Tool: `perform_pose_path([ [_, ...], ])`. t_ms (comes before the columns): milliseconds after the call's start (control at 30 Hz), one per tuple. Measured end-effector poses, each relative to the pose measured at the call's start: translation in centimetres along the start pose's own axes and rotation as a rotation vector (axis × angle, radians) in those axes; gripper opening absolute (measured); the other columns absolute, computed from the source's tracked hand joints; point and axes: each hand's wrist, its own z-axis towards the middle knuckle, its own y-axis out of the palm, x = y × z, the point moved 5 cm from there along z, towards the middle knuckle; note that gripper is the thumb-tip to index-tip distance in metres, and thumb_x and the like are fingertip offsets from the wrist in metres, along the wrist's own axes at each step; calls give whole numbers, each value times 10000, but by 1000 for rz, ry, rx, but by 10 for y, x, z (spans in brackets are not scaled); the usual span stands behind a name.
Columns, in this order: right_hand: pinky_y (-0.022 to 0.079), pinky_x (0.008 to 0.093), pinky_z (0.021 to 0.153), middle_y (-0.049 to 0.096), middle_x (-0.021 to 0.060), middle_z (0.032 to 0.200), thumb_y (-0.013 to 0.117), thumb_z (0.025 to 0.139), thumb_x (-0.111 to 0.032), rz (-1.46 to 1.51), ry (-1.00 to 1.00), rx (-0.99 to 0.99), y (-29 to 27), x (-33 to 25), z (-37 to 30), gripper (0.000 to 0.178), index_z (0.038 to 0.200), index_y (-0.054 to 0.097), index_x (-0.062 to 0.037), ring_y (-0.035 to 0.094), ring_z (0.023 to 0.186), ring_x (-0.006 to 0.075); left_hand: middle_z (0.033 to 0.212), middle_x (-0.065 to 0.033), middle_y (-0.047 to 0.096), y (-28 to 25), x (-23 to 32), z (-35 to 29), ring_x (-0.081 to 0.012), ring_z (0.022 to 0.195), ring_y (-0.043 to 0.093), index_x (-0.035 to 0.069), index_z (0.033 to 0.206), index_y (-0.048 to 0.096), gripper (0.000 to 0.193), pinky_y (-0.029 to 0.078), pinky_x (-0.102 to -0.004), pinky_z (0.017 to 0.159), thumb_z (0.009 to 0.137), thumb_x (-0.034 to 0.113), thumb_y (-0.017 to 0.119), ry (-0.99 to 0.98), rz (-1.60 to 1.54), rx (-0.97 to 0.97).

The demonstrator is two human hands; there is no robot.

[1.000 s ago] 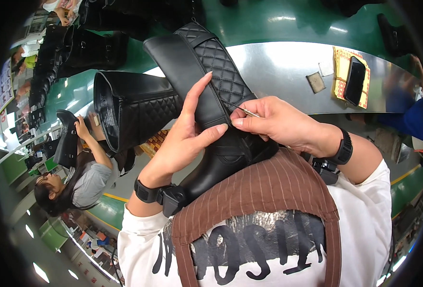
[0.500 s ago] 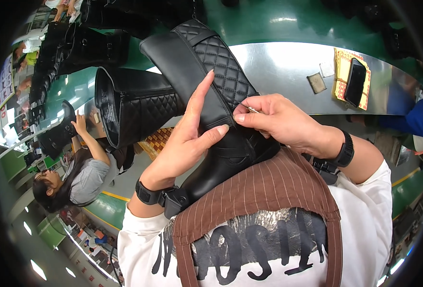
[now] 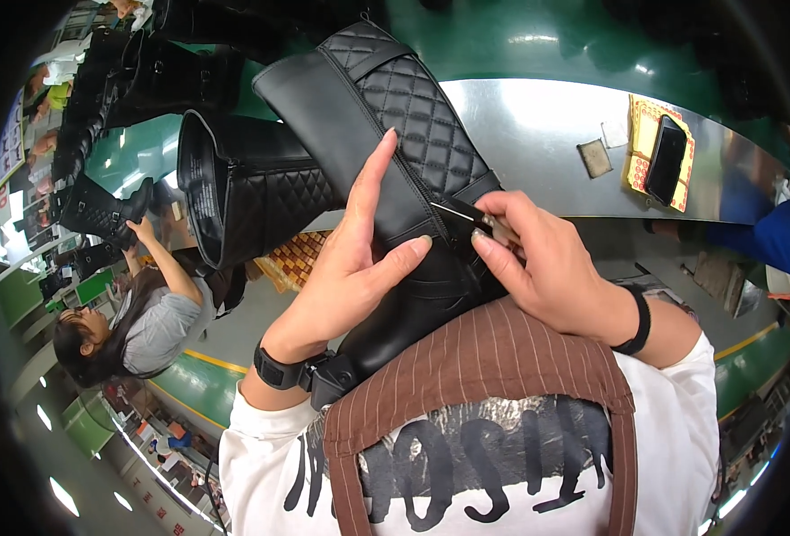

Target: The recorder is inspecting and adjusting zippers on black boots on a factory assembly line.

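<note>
A tall black boot [image 3: 323, 107] lies tilted across my lap, its shaft reaching up and away, with a quilted panel [image 3: 426, 116] and a zip [image 3: 415, 181] along its side. My left hand [image 3: 337, 272] rests against the shaft with fingers stretched and thumb apart. From the right, my right hand [image 3: 551, 268] grips a slim tool [image 3: 459, 213] with a bright, thin metal tip and a darker handle. The tip points left at the zip's lower part; whether it touches is unclear. Fingers cover part of the handle, so its exact kind does not show.
A second quilted black boot [image 3: 261, 196] lies to the left. On the metal table [image 3: 538, 134] are a black phone [image 3: 668, 156] on yellow printed sheets [image 3: 641, 134] and a small brownish square piece [image 3: 594, 158]. At far left a co-worker [image 3: 163, 313] handles another boot [image 3: 100, 210].
My right hand has shifted slightly right, and more of the slim tool shows, its tip now pointing left at the zip. My left hand has hardly moved. The co-worker's boot has turned.
</note>
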Motion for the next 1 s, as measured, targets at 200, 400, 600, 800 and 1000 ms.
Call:
perform_pose_path([
  [200, 489, 344, 561, 646, 84, 718, 720, 813, -79, -285, -249, 167, -1, -12, -12, 340, 1120, 610, 18, 624, 575, 236, 1625, -128, 163, 1, 1, 0, -189, 1463, 249, 43, 1596, 80, 874, 228, -325, 1178, 901, -32, 605, -9, 4, 16],
  [400, 491, 337, 550, 619, 72, 650, 722, 784, -74, -315, -254, 150, -2, -18, -13, 334, 1090, 631, 23, 615, 544, 225, 1634, -132, 135, 2, 5, -2, -193, 1469, 239, 39, 1595, 75, 866, 224, -328, 1179, 905, -33, 594, 19, 30, 22],
  [600, 495, 324, 552, 615, 69, 638, 717, 778, -78, -350, -261, 159, -1, -21, -11, 325, 1074, 641, 33, 610, 531, 217, 1640, -138, 115, 4, 6, -3, -194, 1479, 209, 20, 1589, 65, 863, 196, -335, 1190, 909, -27, 594, 52, 72, 33],
  [800, 493, 315, 552, 632, 65, 654, 714, 768, -81, -391, -264, 158, 0, -25, -10, 316, 1057, 651, 33, 613, 530, 206, 1651, -144, 88, 4, 8, -3, -200, 1507, 125, 7, 1585, 63, 866, 152, -346, 1204, 909, -10, 604, 92, 81, 44],
  [1000, 490, 316, 549, 646, 67, 674, 712, 778, -80, -381, -266, 177, 4, -27, -9, 311, 1062, 649, 31, 619, 535, 204, 1656, -148, 78, 2, 13, -4, -212, 1520, 94, -10, 1580, 66, 874, 124, -349, 1210, 902, 9, 617, 139, 148, 32],
])
